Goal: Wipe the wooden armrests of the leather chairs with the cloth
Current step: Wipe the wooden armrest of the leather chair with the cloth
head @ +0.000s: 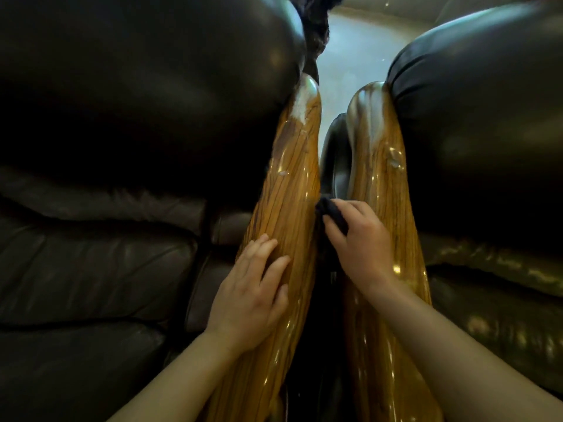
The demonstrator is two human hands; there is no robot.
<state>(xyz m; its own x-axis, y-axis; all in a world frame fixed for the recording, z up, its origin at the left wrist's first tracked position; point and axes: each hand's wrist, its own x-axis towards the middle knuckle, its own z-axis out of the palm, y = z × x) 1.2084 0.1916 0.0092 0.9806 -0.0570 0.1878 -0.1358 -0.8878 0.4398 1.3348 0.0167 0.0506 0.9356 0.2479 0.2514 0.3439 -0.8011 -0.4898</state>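
Observation:
Two glossy wooden armrests run side by side away from me, the left armrest (292,178) and the right armrest (377,166). My left hand (253,293) lies flat on the left armrest, fingers spread, holding nothing. My right hand (356,245) grips a dark cloth (330,213) and presses it at the inner edge of the right armrest, in the narrow gap between the two. Most of the cloth is hidden under my fingers.
A dark leather chair (122,117) fills the left side and a second leather chair (487,117) the right. Pale floor (350,56) shows beyond the armrest ends. A dark fuzzy object (313,22) sits at the top behind the left chair.

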